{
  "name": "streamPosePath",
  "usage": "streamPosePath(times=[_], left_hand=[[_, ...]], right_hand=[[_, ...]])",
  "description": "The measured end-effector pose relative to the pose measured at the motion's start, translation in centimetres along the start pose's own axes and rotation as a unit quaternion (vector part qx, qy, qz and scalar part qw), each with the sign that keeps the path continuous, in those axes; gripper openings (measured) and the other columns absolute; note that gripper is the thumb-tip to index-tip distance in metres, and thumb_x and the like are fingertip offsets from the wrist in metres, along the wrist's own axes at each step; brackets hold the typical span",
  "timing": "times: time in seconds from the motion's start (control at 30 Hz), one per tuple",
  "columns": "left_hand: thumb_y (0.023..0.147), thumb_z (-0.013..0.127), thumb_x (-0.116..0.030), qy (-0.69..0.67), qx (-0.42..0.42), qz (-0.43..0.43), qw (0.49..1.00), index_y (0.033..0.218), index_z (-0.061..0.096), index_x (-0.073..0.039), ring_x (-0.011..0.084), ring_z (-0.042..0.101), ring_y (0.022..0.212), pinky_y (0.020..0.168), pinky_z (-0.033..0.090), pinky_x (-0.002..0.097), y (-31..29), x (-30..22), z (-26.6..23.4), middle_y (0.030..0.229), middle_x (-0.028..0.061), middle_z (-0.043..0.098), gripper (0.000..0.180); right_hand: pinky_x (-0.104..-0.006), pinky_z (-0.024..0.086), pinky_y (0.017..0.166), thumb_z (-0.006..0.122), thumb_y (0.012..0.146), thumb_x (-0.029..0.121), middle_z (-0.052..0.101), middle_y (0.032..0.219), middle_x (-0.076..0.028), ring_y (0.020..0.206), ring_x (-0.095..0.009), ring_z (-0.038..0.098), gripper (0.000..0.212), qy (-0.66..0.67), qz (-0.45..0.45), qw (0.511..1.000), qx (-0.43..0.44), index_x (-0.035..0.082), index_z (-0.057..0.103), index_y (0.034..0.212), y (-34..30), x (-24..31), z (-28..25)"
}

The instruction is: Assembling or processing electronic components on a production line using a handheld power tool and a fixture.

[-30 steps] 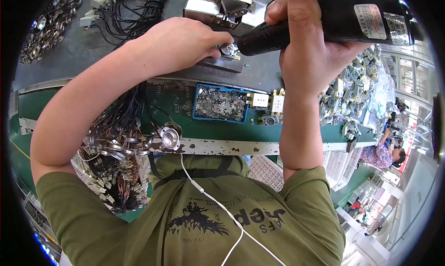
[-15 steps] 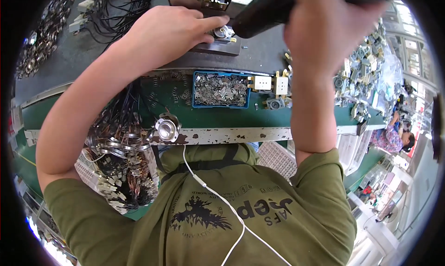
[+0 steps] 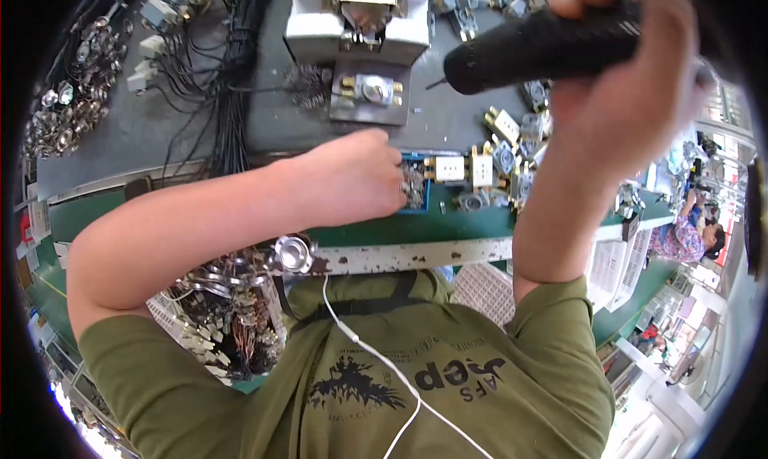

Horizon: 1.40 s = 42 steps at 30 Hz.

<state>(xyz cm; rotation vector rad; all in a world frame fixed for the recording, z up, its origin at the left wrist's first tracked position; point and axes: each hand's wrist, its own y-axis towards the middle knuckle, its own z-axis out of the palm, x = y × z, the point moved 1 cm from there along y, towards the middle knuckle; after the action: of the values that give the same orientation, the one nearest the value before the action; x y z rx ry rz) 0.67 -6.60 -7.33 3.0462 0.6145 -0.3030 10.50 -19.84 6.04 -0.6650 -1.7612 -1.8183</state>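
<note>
My right hand is wrapped round a black electric screwdriver, held raised at the right with its thin bit pointing left. My left hand is over the blue tray of small metal pieces and covers most of it. Its fingers are curled in toward the pieces; whatever is between them is hidden. Beyond that hand, a small round metal part with brass terminals rests on a dark metal block fixture. No hand touches it.
A metal machine head stands behind the fixture. Black cables and metal caps lie to the left. White terminal blocks and more assemblies lie to the right. A round metal cup sits on the chipped bench edge. A co-worker sits far right.
My left hand has left the round metal part and come nearer, over the blue tray. The screwdriver has moved away from the part, to the right, still in my right hand.
</note>
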Motion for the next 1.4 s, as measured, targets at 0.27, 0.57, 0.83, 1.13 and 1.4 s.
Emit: streamPosePath(times=[0.27,0.57,0.83,1.13,1.4], left_hand=[[0.088,0.062,-0.015,-0.204,-0.036,-0.037,0.978,0.097,0.060,-0.004,0.0364,0.067,0.081,0.074,0.054,0.0495,0.2,0.7,-0.4,0.083,0.0120,0.063,0.014],[0.091,0.060,-0.016,-0.273,-0.038,-0.076,0.958,0.102,0.068,-0.004,0.0375,0.071,0.087,0.078,0.057,0.0502,-1.4,1.0,-4.0,0.090,0.0157,0.071,0.018],[0.090,0.064,-0.017,-0.266,-0.046,-0.078,0.960,0.100,0.068,-0.005,0.0372,0.069,0.089,0.080,0.056,0.0499,-2.4,1.1,-3.5,0.091,0.0147,0.069,0.016],[0.090,0.069,-0.021,-0.243,-0.056,-0.113,0.962,0.095,0.068,-0.006,0.0342,0.068,0.088,0.081,0.055,0.0464,-3.7,1.4,-4.6,0.088,0.0104,0.068,0.015],[0.087,0.072,-0.019,-0.220,-0.130,-0.135,0.957,0.094,0.067,-0.007,0.0316,0.069,0.089,0.080,0.055,0.0438,-5.4,1.9,-5.9,0.088,0.0094,0.069,0.015]], right_hand=[[-0.0281,0.054,0.049,0.076,0.095,0.022,0.062,0.074,-0.007,0.053,-0.015,0.061,0.032,0.071,-0.024,0.996,-0.056,0.002,0.058,0.112,1.0,0.5,2.7],[-0.0274,0.053,0.054,0.073,0.094,0.001,0.069,0.090,-0.010,0.060,-0.014,0.064,0.029,0.122,0.077,0.988,-0.048,0.001,0.053,0.114,-0.8,-0.9,5.0],[-0.0265,0.054,0.055,0.073,0.092,-0.003,0.069,0.093,-0.011,0.063,-0.014,0.065,0.039,0.319,0.009,0.947,0.025,0.001,0.047,0.121,0.2,-3.7,6.8],[-0.0275,0.055,0.059,0.077,0.089,0.002,0.071,0.095,-0.010,0.068,-0.014,0.067,0.040,0.114,0.120,0.986,0.021,-0.001,0.056,0.122,-0.1,-0.7,5.9],[-0.0368,0.055,0.091,0.078,0.083,0.009,0.071,0.117,-0.018,0.100,-0.020,0.070,0.093,0.295,0.167,0.891,0.301,0.005,0.026,0.161,4.4,-3.7,6.0]])
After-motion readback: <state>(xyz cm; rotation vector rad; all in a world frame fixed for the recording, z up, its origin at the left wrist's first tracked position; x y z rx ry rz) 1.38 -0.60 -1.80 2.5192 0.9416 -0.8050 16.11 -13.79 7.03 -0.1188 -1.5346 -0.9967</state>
